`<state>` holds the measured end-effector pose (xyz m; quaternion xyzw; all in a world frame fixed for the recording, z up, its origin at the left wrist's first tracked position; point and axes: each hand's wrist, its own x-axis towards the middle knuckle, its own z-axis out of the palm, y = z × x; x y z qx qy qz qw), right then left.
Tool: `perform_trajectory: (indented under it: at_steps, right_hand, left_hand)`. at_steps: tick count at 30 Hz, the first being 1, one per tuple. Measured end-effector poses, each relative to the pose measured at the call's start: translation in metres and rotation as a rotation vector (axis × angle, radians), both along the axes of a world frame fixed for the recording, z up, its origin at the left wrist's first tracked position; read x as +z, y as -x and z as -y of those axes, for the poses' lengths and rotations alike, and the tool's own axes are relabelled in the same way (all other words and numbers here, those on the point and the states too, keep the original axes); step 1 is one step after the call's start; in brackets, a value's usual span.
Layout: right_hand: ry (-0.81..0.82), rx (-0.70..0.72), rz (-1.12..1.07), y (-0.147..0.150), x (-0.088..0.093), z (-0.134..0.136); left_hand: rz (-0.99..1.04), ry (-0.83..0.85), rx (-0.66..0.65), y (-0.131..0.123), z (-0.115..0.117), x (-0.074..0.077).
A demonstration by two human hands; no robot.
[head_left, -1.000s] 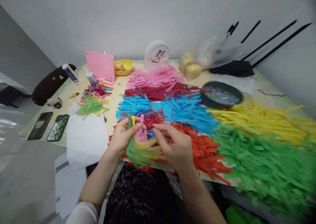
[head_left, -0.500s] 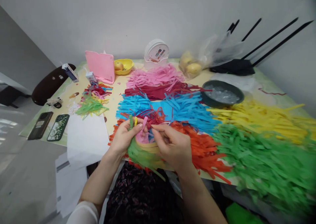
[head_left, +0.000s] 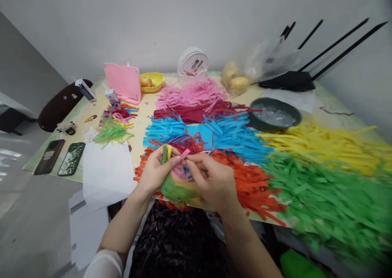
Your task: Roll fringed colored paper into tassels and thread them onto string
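Note:
My left hand is closed around several paper strips, with green and yellow ends standing up over its fingers. A pink strip end lies between the fingertips of both hands. My right hand pinches at this end, its fingertips close to my left thumb. Below the hands hang loose green and yellow strips, partly blurred. Behind them lie piles of cut strips: orange, blue, dark red and pink.
Yellow and green strips cover the right side. A dark bowl, bagged fruit and a pink tablet case stand farther back. At left are two phones, white paper and a small mixed strip pile.
The pink strip end has tilted to the right, toward my right fingertips. My left fingertips have shifted slightly right, and the hanging strips have swung.

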<state>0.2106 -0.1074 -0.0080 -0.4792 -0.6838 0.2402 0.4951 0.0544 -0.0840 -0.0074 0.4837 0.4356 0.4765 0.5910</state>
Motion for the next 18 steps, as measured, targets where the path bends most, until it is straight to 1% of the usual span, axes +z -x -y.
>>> perform_trajectory:
  at_steps: [2,5,7,8,9,11,13,15,16,17,18]
  right_hand:
    - [0.149,0.047,-0.113,-0.003,-0.004,-0.003]
    - [0.390,0.222,-0.309,-0.009,-0.012,-0.011]
    - [0.469,0.330,-0.368,-0.012,-0.017,-0.015]
    - [0.471,0.342,-0.371,-0.012,-0.019,-0.017]
    - [0.449,0.327,-0.368,-0.012,-0.021,-0.019]
    - [0.365,0.230,-0.423,-0.011,-0.021,-0.020]
    - [0.253,0.086,-0.636,-0.013,-0.018,-0.021]
    - [0.135,-0.045,-0.896,-0.020,-0.011,-0.023]
    - [0.077,-0.101,-0.987,-0.025,-0.007,-0.024]
    - [0.018,-0.149,-1.037,-0.031,-0.003,-0.026]
    - [-0.044,-0.193,-1.051,-0.036,0.000,-0.026]
  left_hand:
    - [-0.141,-0.069,0.001,0.001,0.001,0.000]
    - [-0.240,-0.094,-0.014,0.002,0.002,-0.001]
    - [-0.259,-0.092,-0.016,0.001,0.002,-0.003]
    - [-0.263,-0.095,-0.018,0.000,0.002,-0.004]
    - [-0.265,-0.101,-0.023,-0.002,0.002,-0.006]
    - [-0.249,-0.101,-0.043,-0.005,0.001,-0.010]
    - [-0.226,-0.085,-0.072,-0.005,-0.002,-0.014]
    - [-0.233,-0.079,-0.117,-0.001,-0.006,-0.018]
    - [-0.246,-0.093,-0.144,0.002,-0.009,-0.019]
    - [-0.269,-0.123,-0.161,0.006,-0.011,-0.019]
    - [-0.302,-0.171,-0.148,0.011,-0.013,-0.018]
